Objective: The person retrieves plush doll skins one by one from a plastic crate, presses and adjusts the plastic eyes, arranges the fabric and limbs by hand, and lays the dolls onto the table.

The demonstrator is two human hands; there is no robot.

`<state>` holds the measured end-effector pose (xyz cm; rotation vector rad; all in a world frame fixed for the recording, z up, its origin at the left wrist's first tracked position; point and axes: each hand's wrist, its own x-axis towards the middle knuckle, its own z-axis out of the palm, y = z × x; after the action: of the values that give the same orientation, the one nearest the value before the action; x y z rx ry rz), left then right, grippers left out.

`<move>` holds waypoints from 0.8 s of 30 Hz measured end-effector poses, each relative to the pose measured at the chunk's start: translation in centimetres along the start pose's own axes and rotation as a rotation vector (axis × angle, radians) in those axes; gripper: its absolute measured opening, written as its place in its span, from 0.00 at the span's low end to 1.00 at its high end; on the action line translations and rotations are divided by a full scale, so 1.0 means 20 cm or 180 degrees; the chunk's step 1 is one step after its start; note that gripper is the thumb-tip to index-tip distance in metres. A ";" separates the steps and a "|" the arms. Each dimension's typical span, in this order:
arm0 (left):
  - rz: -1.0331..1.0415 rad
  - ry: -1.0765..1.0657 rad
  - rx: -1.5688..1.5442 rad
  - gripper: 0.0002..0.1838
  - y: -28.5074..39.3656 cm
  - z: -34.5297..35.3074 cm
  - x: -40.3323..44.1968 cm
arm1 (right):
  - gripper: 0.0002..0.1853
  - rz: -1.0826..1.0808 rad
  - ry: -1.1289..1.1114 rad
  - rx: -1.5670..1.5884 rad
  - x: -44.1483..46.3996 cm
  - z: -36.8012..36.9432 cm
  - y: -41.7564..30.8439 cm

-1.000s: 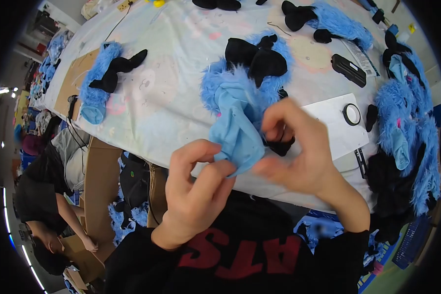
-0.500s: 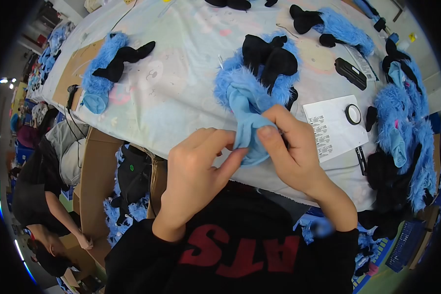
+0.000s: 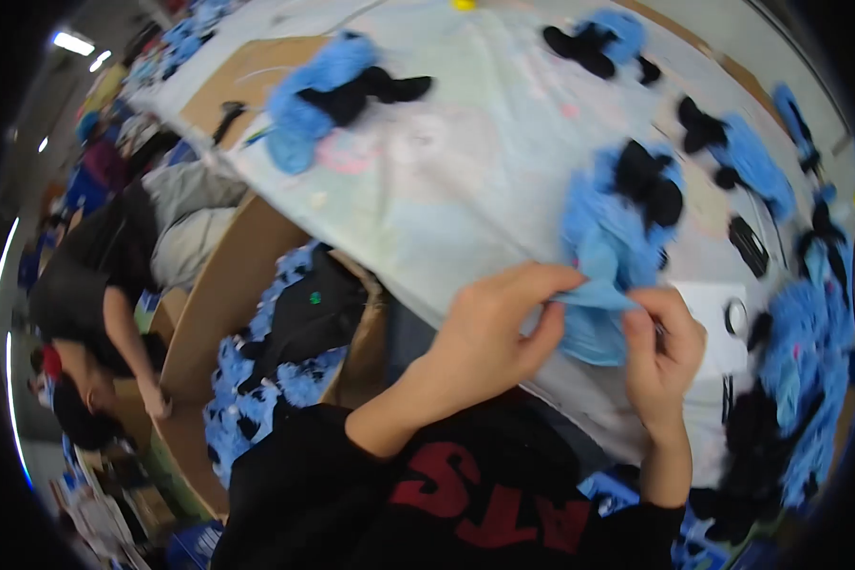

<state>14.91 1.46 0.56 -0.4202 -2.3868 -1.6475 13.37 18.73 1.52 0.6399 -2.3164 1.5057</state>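
Note:
A furry blue plush piece with black parts (image 3: 648,190) lies near the front edge of the table, its smooth light-blue fabric (image 3: 594,344) stretching toward me. My left hand (image 3: 503,328) pinches this fabric from the left between thumb and fingers. On the opposite side my right hand (image 3: 667,347) grips the same fabric, thumb against bent fingers. Between the two hands the cloth is drawn fairly taut, and its lower part hangs in a loose pouch. The picture is blurred, so fine details of the fabric cannot be made out.
Other blue-and-black plush pieces lie on the table (image 3: 446,209), one at the left (image 3: 318,90), with a pile (image 3: 798,351) at the right. A black tape roll (image 3: 734,317) rests on white paper. Below left stands a cardboard box (image 3: 223,313) of plush pieces, with a person (image 3: 100,304) beyond.
My view has turned, so the table and box appear shifted. My hands have moved further apart, and the light-blue fabric is now stretched between them instead of bunched.

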 end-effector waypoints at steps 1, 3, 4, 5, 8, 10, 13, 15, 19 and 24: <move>-0.0132 -0.0080 -0.0053 0.14 -0.01 -0.03 0.00 | 0.04 0.0108 -0.0126 -0.0048 -0.01 -0.01 -0.01; -0.0286 -0.0352 -0.0759 0.15 -0.04 -0.09 0.03 | 0.05 0.0103 -0.0298 0.0018 -0.04 0.00 0.02; -0.0419 -0.0757 -0.1557 0.17 -0.07 -0.10 0.05 | 0.06 0.0203 -0.0395 -0.0009 -0.05 0.02 0.03; -0.0834 -0.0520 -0.2222 0.20 -0.14 -0.08 0.09 | 0.06 0.0163 -0.0446 0.0005 -0.05 0.04 0.03; -0.1127 -0.0288 -0.2729 0.24 -0.27 0.06 0.23 | 0.10 -0.0047 -0.1051 -0.0078 -0.04 0.10 0.02; -0.0727 -0.0410 -0.2008 0.27 -0.32 0.15 0.29 | 0.13 -0.0029 -0.1333 -0.0055 -0.06 0.11 0.01; 0.0047 -0.0146 -0.0956 0.29 -0.50 0.20 0.35 | 0.15 0.0047 -0.1295 -0.0110 -0.16 0.05 0.00; 0.0013 0.0041 -0.0739 0.29 -0.54 0.05 0.45 | 0.14 0.0086 -0.1040 -0.0197 -0.24 -0.01 -0.01; -0.0342 0.0884 0.0828 0.25 -0.69 -0.54 0.57 | 0.13 0.0442 -0.0973 -0.0226 -0.44 -0.09 0.01; 0.0252 0.2214 0.4155 0.25 -0.78 -0.97 0.62 | 0.11 0.1031 -0.0559 0.0233 -0.53 0.00 0.02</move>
<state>-1.97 -20.43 -2.20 0.2617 -2.2154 0.0686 22.25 21.05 -3.83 0.4451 -2.6087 1.7426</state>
